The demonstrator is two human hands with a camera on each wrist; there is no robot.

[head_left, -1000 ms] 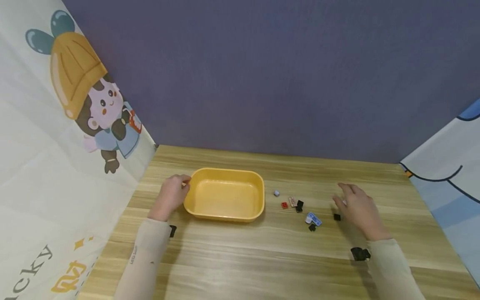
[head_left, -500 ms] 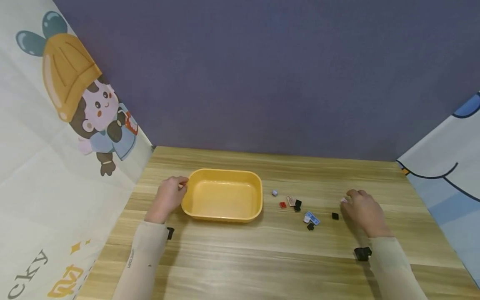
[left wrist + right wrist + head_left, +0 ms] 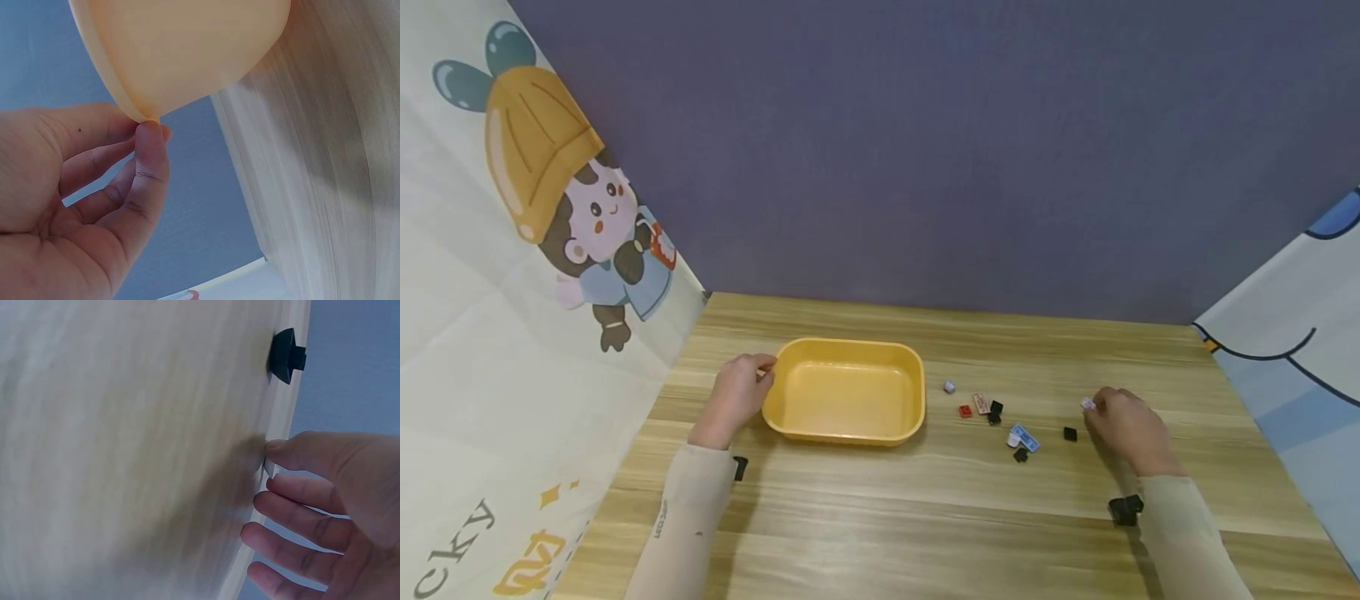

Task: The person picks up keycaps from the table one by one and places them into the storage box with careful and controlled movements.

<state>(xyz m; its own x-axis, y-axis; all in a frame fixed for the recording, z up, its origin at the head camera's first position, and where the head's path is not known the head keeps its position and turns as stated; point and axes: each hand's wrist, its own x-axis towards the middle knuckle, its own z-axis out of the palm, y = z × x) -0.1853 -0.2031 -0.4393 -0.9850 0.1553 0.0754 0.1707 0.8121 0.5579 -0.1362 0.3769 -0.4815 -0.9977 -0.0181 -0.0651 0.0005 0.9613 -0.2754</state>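
Looks indoors: a booth-like nook, single bench point(image 3: 880, 525) screened at back and both sides. Bench top wood-grained, pale brown, long streaks running across. Back: plain blue-grey panel point(image 3: 887, 150), rising from the far edge and out of view. Left: whitish sheet point(image 3: 482, 358), creased, printed with a cartoon figure point(image 3: 598, 221) in an orange-yellow hat; lettering point(image 3: 448, 546) "cky" lower down. Right: second printed sheet point(image 3: 1292, 379), white and blue, bold black outlines. Decor childlike. Whether home, shop or workplace, cannot tell.
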